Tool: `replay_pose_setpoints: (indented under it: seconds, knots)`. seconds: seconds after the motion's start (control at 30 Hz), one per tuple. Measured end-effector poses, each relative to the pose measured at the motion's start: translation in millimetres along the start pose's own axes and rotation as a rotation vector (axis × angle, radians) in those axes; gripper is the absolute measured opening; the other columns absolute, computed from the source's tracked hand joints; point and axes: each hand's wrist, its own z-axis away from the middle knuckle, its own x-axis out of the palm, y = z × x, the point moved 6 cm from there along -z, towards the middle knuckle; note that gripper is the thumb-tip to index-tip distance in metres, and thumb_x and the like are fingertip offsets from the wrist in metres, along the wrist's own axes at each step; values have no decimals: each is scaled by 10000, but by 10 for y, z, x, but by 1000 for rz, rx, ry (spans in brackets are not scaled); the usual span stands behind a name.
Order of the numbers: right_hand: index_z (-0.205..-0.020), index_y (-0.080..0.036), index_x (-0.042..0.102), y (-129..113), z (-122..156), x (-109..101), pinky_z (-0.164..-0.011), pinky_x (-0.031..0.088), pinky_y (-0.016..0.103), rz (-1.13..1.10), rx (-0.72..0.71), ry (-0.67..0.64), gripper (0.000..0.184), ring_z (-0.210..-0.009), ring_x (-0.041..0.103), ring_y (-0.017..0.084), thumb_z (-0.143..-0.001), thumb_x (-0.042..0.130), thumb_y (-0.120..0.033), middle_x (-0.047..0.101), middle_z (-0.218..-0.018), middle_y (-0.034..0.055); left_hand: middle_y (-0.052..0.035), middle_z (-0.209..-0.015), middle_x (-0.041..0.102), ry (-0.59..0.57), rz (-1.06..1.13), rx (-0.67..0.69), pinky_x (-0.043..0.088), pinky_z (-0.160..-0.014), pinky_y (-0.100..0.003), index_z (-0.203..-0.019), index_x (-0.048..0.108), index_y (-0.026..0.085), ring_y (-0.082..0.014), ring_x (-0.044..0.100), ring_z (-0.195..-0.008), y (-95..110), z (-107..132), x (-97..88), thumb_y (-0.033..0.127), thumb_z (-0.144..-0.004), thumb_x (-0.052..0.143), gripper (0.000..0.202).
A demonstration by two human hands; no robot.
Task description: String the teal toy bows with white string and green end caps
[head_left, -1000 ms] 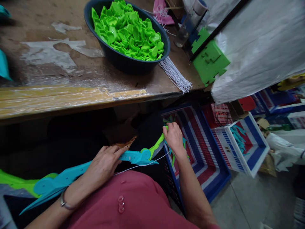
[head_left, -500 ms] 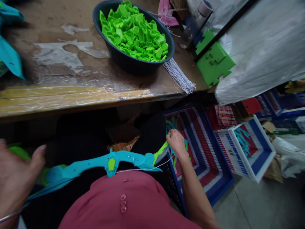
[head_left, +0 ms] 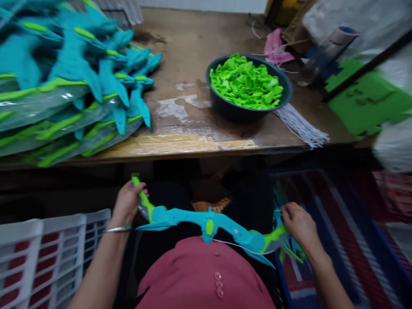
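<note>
A teal toy bow (head_left: pixel 206 221) with green tips lies across my lap, a white string running along it. My left hand (head_left: pixel 126 203) is closed around the bow's green left tip. My right hand (head_left: pixel 298 224) is closed at the green right tip, pinching near the string's end. On the wooden table (head_left: pixel 193 51) in front stands a dark bowl (head_left: pixel 249 113) heaped with small green plastic parts. A bundle of white strings (head_left: pixel 301 126) lies beside the bowl at the table's edge.
A pile of bagged teal and green bows (head_left: pixel 64 86) covers the table's left side. A white slatted crate (head_left: pixel 38 249) stands at my lower left, a blue, red and white crate (head_left: pixel 347 223) at my right. Green foam pieces (head_left: pixel 367 103) and a pink cloth (head_left: pixel 275 47) lie far right.
The view swung left and the pile of bows came into sight. My left hand let go of the bow's middle, swung out left, and now grips its left tip. The right hand stays at the right tip.
</note>
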Motion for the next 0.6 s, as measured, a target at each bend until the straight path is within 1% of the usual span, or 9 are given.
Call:
replay_pose_setpoints:
  seconds: [0.07, 0.13, 0.17, 0.2, 0.27, 0.33, 0.43, 0.5, 0.6]
  knots:
    - [-713, -222, 595, -310, -26, -131, -748, 455, 373, -144, -156, 42, 175, -782, 631, 251, -873, 531, -249, 678, -786, 88, 82, -628, 496, -10, 116, 25, 460, -488, -242, -927, 503, 181, -95, 498, -480, 42, 87, 148, 479, -616, 759, 502]
    - [-824, -211, 633, -843, -16, -365, -791, 473, 356, -385, -342, 52, 186, -827, 637, 225, -952, 521, -287, 679, -854, 76, 67, -661, 510, -73, 217, 61, 468, -506, -254, -989, 537, 183, -103, 509, -505, 143, 287, 415, 612, -709, 694, 536]
    - [-847, -209, 628, -1147, -14, -489, -783, 480, 327, -519, -395, 18, 194, -831, 631, 200, -985, 512, -282, 665, -879, 67, 54, -665, 523, -126, 261, 71, 476, -517, -265, -981, 555, 181, -112, 521, -515, 203, 428, 582, 676, -752, 651, 554]
    - [-852, -208, 626, -1468, -13, -621, -773, 480, 303, -625, -444, -16, 195, -825, 623, 179, -1001, 513, -262, 652, -885, 55, 39, -666, 538, -197, 308, 75, 481, -531, -272, -955, 567, 177, -120, 533, -527, 261, 590, 760, 723, -788, 617, 574]
    - [-843, -203, 629, -2080, -15, -894, -751, 472, 264, -803, -548, -45, 193, -815, 608, 145, -1006, 526, -208, 633, -875, 30, -3, -694, 592, -412, 426, 41, 489, -570, -280, -928, 600, 166, -141, 572, -575, 357, 951, 1114, 771, -838, 579, 611]
    - [-828, -193, 628, -2528, -20, -1106, -742, 467, 240, -951, -611, -53, 192, -795, 595, 119, -995, 541, -159, 620, -863, 11, -33, -701, 613, -576, 465, 33, 484, -588, -280, -871, 633, 155, -148, 576, -595, 441, 1273, 1333, 784, -883, 519, 639]
    - [-810, -180, 625, -2829, 21, -1213, -732, 467, 220, -1098, -614, -64, 183, -781, 580, 100, -965, 564, -105, 607, -837, -5, -26, -609, 546, -639, 577, 158, 439, -561, -276, -709, 622, 158, -139, 506, -546, 611, 1530, 1347, 806, -903, 440, 700]
    - [-799, -176, 613, -2880, 105, -1149, -691, 469, 211, -1171, -578, -121, 189, -747, 573, 90, -964, 560, -102, 591, -825, -12, -23, -536, 492, -665, 652, 267, 402, -537, -281, -622, 606, 162, -144, 473, -521, 718, 1595, 1268, 832, -896, 397, 753]
    - [-804, -176, 598, -2919, 304, -1028, -615, 475, 206, -1236, -566, -242, 215, -666, 557, 73, -1000, 519, -136, 563, -834, -14, -36, -466, 476, -714, 666, 339, 352, -501, -297, -538, 596, 169, -150, 460, -477, 760, 1618, 1183, 800, -935, 337, 790]
